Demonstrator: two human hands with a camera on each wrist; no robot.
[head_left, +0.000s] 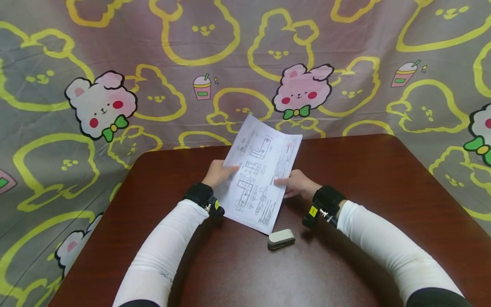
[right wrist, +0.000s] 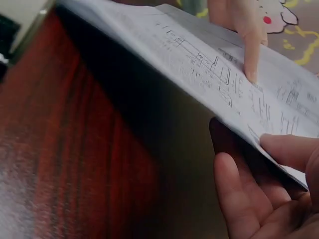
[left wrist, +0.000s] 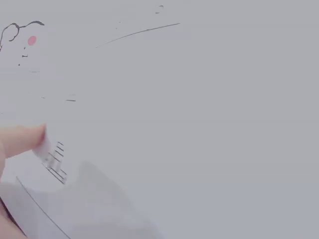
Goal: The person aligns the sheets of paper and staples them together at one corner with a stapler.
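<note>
Printed sheets of paper (head_left: pixel 255 170) with technical drawings are held tilted above the table, between both hands. My left hand (head_left: pixel 219 174) pinches the left edge, its thumb on the printed face and its other fingers hidden behind. At the right edge my right hand (head_left: pixel 301 184) grips the paper, thumb on top; the right wrist view shows its fingers (right wrist: pixel 229 184) underneath. A pale stapler (head_left: pixel 281 238) lies on the table just below the paper's lower corner, apart from both hands. The left wrist view is washed out, with the left thumb (left wrist: pixel 25 139) on the paper.
The dark red-brown wooden table (head_left: pixel 345 170) has rounded far corners. A grey cloth (head_left: pixel 245 64) with yellow outlines and cartoon animals hangs behind it. Both wrists wear black straps with small cameras.
</note>
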